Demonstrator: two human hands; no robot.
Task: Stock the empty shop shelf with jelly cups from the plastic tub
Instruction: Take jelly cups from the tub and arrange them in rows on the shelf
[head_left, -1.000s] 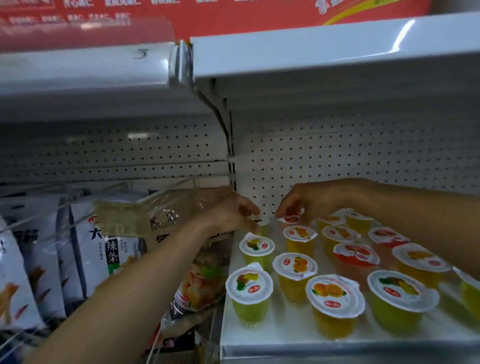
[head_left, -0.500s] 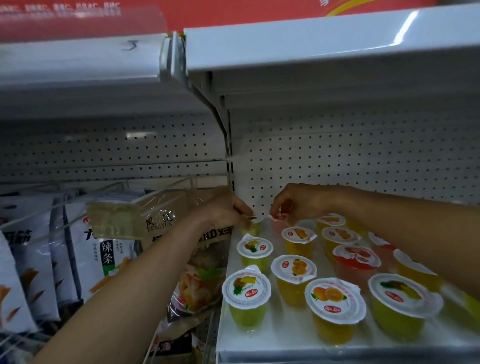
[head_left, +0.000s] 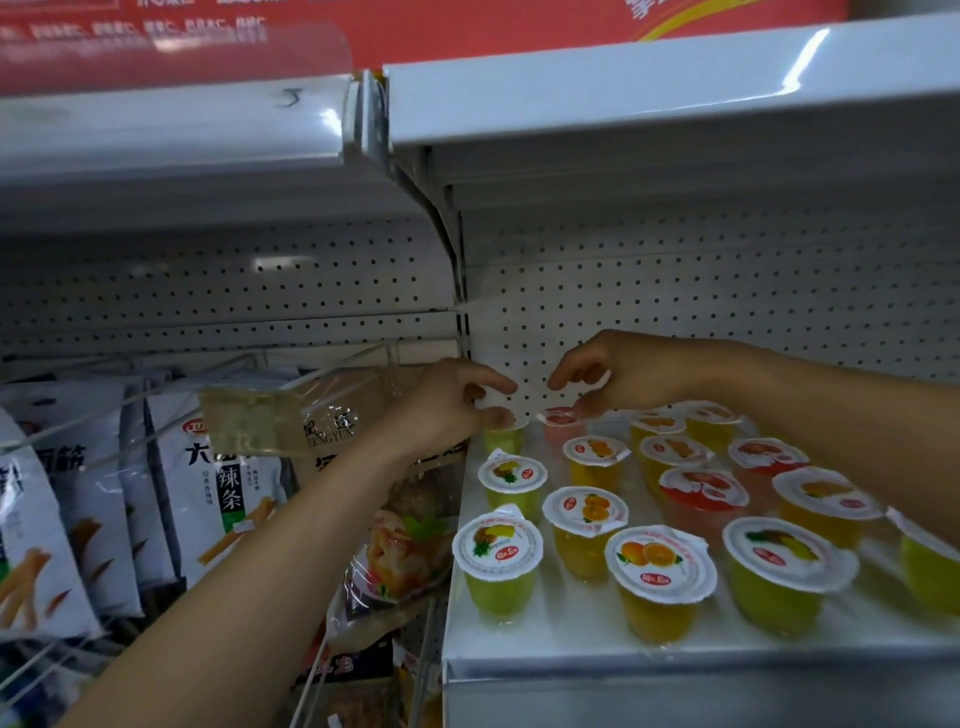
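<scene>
presently, the left hand (head_left: 447, 410) is at the back left corner of the shelf (head_left: 675, 670). it pinches the lid rim of the back green cup (head_left: 503, 439) between thumb and forefinger. that cup stands upright on the shelf under the fingertips. the right hand (head_left: 628, 371) hangs with curled fingers over the back pink cup (head_left: 558, 422), just beside the green one. its thumb tip lies at the lid rim and its forefinger is above the lid; whether it grips cannot be told. jelly cups (head_left: 660, 571) counted on the shelf: fifteen in view, all upright, lids up. by colour: five green, seven orange or yellow, three red or pink. the right forearm covers part of the rear rows. snack bags (head_left: 218, 483) hang in the bay to the left.
</scene>
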